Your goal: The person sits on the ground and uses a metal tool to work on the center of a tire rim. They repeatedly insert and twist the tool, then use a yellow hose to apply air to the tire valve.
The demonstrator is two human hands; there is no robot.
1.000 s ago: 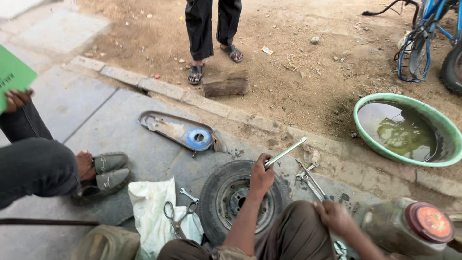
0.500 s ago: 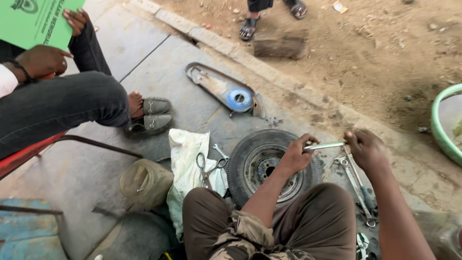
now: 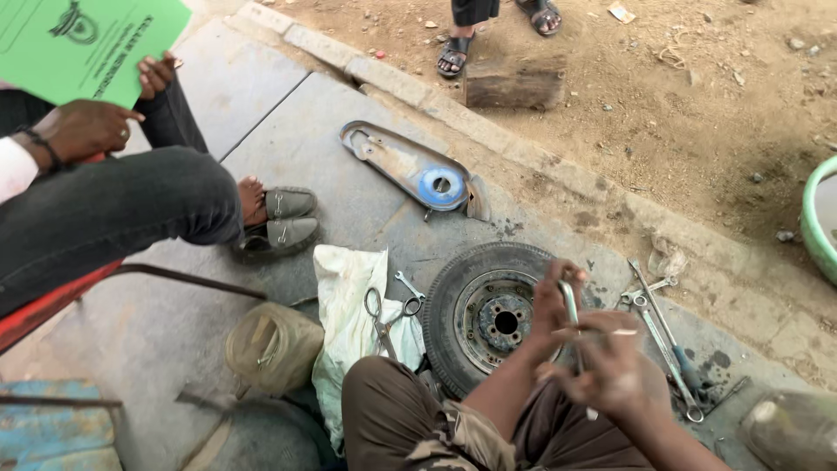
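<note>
Wheel (image 3: 488, 316) lies flat on the ground by our knees; it looks heavy and hard. Above it, our left hand (image 3: 551, 305) and right hand (image 3: 610, 371) both squeeze a thin, stiff metal tool (image 3: 571, 307), best held mid-shaft.

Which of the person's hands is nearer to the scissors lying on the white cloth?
Left. The left hand is over the small wheel, on the side toward the scissors. The right hand is farther right, past the wheel; both grip a metal tool.

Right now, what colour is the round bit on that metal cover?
Blue, on the grey cover; the head view shows it best.
</note>
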